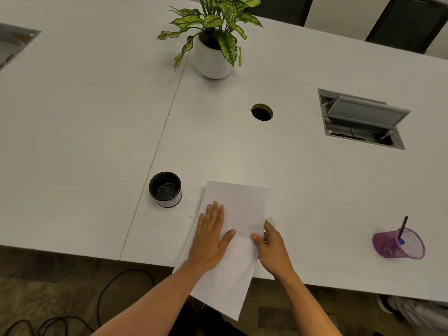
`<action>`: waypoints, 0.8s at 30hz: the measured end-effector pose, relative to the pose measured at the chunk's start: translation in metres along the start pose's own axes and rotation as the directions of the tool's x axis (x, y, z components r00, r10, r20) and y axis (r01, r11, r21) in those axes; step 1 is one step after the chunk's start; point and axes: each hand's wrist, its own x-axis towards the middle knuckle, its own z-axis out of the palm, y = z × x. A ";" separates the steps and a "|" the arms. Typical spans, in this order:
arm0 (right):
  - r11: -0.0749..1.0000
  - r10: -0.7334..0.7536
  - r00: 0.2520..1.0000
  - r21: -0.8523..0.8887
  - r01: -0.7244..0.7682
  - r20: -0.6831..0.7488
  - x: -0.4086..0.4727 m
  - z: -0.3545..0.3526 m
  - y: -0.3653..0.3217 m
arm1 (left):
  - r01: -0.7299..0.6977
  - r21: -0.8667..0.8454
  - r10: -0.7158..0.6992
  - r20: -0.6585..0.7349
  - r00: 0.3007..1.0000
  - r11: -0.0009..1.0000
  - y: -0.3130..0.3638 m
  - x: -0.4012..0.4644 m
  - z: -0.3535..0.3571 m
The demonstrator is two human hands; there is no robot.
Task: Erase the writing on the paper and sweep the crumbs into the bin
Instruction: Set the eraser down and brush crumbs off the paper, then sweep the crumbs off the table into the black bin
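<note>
Two hands on the paper [242, 209]; left hand [213, 236] lies flat on it with fingers straight, pinning it; right hand [272, 248] pinches the sheet's right edge and grips a white eraser [271, 221]; paper sits on the surface [315, 190], near end hanging past the edge; I can't spot any writing, so erasing looks mostly done; crumbs too small to see; black bin [165, 189] waits just left, so sweeping's probably left.

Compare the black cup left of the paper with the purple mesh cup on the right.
The black cup stands upright; the purple mesh cup lies tipped on its side. The black cup is solid-walled and looks empty; the mesh cup is see-through and holds a pencil. Both are round, open-topped, on the white table.
</note>
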 end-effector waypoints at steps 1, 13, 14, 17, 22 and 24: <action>1.000 -0.001 1.000 0.002 0.001 0.001 0.001 -0.002 0.000 | 0.016 0.003 -0.016 0.008 1.000 1.000 -0.004 -0.001 0.003; 0.995 0.050 0.983 0.090 -0.035 -0.176 0.032 -0.040 0.014 | 0.276 -0.085 -0.289 -0.231 0.929 0.957 -0.062 -0.022 -0.029; 0.994 0.055 0.977 0.100 -0.035 -0.207 0.040 -0.042 0.017 | 0.296 -0.131 -0.323 -0.303 0.897 0.946 -0.062 -0.024 -0.034; 0.992 0.074 0.963 0.122 -0.044 -0.258 0.069 -0.044 0.028 | 0.294 -0.231 -0.372 -0.496 0.784 0.927 -0.061 -0.025 -0.049; 0.991 0.086 0.959 0.119 -0.056 -0.270 0.122 -0.043 0.029 | 0.291 -0.281 -0.400 -0.530 0.748 0.915 -0.068 -0.017 -0.070; 0.995 0.071 0.963 0.079 -0.052 -0.262 0.144 -0.044 0.028 | 0.289 -0.283 -0.397 -0.492 0.774 0.914 -0.072 -0.013 -0.075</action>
